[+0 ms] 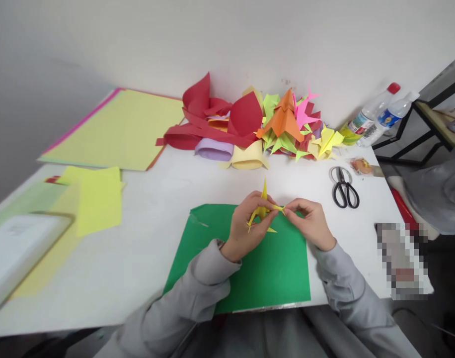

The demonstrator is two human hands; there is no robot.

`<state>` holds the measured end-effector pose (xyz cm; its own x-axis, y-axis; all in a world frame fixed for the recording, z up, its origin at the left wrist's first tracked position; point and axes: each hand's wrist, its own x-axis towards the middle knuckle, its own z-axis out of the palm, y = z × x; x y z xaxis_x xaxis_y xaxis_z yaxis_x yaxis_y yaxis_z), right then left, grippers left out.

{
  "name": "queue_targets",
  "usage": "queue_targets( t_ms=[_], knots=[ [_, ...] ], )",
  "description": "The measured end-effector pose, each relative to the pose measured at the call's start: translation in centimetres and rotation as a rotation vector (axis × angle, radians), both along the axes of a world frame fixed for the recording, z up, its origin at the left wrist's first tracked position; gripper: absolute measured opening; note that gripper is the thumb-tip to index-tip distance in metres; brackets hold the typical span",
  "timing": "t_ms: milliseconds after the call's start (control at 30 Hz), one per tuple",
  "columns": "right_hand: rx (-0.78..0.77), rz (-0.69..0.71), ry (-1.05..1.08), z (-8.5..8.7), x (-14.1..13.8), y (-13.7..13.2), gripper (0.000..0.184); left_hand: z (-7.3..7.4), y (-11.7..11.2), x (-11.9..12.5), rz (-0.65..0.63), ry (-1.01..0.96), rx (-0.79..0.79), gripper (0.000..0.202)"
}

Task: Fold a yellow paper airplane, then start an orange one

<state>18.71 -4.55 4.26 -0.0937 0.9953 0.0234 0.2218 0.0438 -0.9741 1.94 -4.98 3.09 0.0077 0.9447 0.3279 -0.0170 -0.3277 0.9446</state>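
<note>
Above a green sheet [250, 268] on the white table, both hands are closed on one small yellow origami plane [263, 211] with pointed wings. My left hand [246, 226] wraps its fingers round the body, and part of the paper is hidden behind them. My right hand [311, 221] pinches the narrow tip at the right between thumb and forefinger. One yellow point sticks up above the left hand, another pokes out below it.
Folded paper planes [283, 122] and red paper strips [212, 129] pile up by the wall. Black scissors [345, 191], two bottles [365, 117] and a blurred-out item [401, 261] are at the right. Large coloured sheets [115, 129], yellow paper [100, 201] and a white box [22, 253] lie left.
</note>
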Motion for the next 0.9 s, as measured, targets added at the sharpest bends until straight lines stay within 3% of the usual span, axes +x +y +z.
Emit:
queue_targets(
  t_ms=[267,433,767,900],
  knots=[
    [-0.037,-0.083,-0.006,0.2,-0.3,-0.3,0.013,-0.1,-0.1,0.2,-0.011,0.020,0.018,0.010],
    [-0.078,-0.132,-0.036,-0.2,-0.4,-0.3,0.012,-0.6,-0.2,0.2,-0.042,0.151,0.102,0.008],
    [0.017,-0.139,-0.182,0.0,-0.5,-0.8,0.014,-1.2,0.0,0.2,-0.021,0.227,0.330,0.009],
    [0.038,-0.130,-0.212,-0.1,-0.4,-0.7,0.014,-1.4,0.0,0.2,-0.016,0.232,0.343,0.011]
  ],
)
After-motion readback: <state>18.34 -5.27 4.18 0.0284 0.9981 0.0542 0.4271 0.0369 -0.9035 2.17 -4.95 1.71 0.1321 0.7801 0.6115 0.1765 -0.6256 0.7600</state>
